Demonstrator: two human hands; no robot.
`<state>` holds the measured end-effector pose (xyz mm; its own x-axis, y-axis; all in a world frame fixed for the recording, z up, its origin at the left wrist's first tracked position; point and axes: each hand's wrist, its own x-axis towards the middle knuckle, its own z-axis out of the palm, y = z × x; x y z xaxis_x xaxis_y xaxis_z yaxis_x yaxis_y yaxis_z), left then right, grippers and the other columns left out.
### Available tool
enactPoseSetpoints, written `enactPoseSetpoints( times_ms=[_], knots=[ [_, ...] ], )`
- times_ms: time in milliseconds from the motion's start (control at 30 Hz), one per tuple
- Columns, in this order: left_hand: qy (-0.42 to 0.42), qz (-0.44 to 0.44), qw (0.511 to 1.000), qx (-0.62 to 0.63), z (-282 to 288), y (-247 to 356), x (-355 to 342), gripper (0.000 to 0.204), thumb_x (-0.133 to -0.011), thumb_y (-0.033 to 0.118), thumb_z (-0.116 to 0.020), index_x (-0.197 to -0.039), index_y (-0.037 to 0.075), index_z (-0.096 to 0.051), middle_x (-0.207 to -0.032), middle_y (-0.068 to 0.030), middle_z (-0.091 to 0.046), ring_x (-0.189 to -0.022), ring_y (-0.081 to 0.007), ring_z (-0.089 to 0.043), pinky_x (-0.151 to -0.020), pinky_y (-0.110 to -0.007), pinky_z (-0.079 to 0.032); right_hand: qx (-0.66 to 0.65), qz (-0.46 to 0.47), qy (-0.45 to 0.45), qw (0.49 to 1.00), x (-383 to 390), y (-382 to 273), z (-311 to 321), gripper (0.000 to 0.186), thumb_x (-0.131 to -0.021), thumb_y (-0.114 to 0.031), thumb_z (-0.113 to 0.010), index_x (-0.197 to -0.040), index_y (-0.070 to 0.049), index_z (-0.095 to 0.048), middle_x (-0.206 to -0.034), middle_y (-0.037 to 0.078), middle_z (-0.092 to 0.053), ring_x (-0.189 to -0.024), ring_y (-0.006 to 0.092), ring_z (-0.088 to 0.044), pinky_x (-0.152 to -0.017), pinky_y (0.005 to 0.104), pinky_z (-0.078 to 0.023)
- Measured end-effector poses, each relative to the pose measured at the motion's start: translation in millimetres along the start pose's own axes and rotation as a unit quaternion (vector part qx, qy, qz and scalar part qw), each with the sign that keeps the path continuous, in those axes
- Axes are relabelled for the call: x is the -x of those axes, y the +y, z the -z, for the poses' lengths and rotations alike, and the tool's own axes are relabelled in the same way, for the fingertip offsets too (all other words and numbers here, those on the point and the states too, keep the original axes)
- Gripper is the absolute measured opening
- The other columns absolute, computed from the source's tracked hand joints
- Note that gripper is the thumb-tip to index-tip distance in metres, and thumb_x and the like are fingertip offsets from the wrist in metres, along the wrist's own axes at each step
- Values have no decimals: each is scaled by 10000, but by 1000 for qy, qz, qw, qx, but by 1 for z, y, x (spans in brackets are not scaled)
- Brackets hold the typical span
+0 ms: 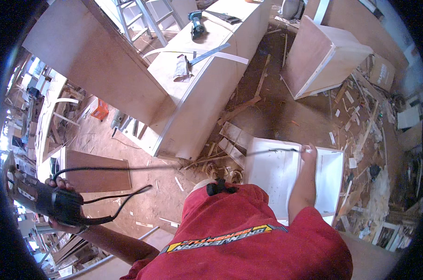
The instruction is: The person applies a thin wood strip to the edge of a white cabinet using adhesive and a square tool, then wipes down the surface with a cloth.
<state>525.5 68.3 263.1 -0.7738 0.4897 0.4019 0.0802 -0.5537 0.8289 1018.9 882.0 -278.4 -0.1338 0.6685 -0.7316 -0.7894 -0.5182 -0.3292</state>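
Note:
At the far left, my left hand (64, 184) is wrapped round a black corded power tool (66, 204), whose exact kind I cannot make out. A black cord (122, 168) arches from beside the tool and runs rightward, partly blurred, over the white open cabinet box (269, 175). It ends at the fingers of my right hand (308, 152), which look closed on it next to the box's divider. Another stretch of cord (127, 198) loops out from the tool and hangs free. The white box lies on the floor, its open side up.
A long wooden cabinet (192, 112) bears a teal cordless tool (196, 25), a cloth (182, 69) and strips. A brown panel (99, 60) leans over its left side. Another box (321, 58) stands at the right. A stepladder (148, 18) is behind; wood scraps (356, 112) litter the floor.

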Motion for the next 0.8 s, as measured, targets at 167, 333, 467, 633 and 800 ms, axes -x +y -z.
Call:
enactPoseSetpoints(
  times_ms=[167, 333, 467, 633, 800],
  knots=[
    [-1, 214, 957, -196, 26, 42, 16, 928, -644, 347, -900, -1368, 1, -433, -1260, -162, -567, -1143, -300, -587, -1003, -413, -504, 41, 38, -78, 995, 53, -87, 53, 195, -875, -183, -703, -910, -45, -570, -722, 30, -536, -601, 139, -536, -542, 254, -480],
    [-19, 387, 845, -369, -43, -90, -51, 789, -606, 326, -867, -1254, -22, -579, -1090, -91, -684, -991, -216, -644, -932, -361, -503, 233, 289, 53, 927, 157, -217, 37, 220, -882, -222, -700, -949, -54, -575, -721, 22, -526, -608, 126, -523, -540, 269, -470],
    [-30, 491, 808, -325, 6, -201, -64, 662, -670, 234, -840, -1232, -21, -600, -1056, -89, -692, -940, -209, -662, -891, -357, -539, 345, 341, 73, 871, 245, -216, -2, 257, -901, -239, -686, -1027, -57, -555, -729, 13, -520, -606, 114, -506, -535, 261, -450],
    [-107, 531, 783, -306, 29, -289, -93, 547, -734, 190, -818, -1202, -20, -628, -1056, -100, -719, -909, -211, -688, -861, -364, -566, 479, 391, 107, 779, 400, -178, -46, 314, -925, -260, -668, -1125, -61, -530, -739, 3, -512, -604, 100, -485, -529, 251, -425],
    [-35, 520, 841, -143, 10, -336, -117, 503, -793, 214, -818, -1200, 6, -609, -1015, -74, -704, -885, -195, -684, -826, -342, -573, 602, 384, 114, 690, 496, -87, -121, 377, -950, -281, -650, -1223, -65, -505, -749, -8, -504, -601, 85, -464, -522, 241, -401]
  ],
)
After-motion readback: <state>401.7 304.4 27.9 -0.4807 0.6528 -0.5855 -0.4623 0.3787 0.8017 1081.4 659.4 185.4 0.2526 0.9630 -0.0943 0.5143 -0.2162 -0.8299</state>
